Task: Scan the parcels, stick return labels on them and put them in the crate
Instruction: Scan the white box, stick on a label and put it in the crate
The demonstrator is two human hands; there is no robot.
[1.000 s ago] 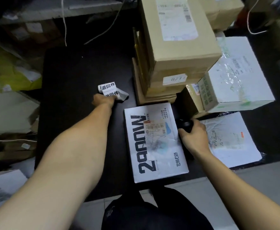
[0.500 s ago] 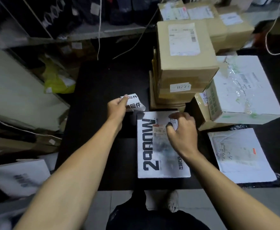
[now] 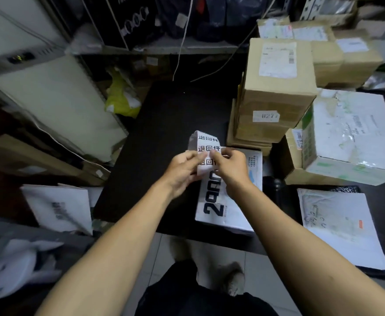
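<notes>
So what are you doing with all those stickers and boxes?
A person is getting a return label ready. Both hands hold a strip of labels above the black table: the left hand grips the strip and the right hand pinches one label, likely to peel it off. Right below lies a white parcel, which has no return label on it yet. More boxes are stacked behind it.

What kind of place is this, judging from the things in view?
Probably a parcel depot or courier back room: stacked cardboard boxes with shipping labels, white mailers on a black table, and a return-label strip.
</notes>
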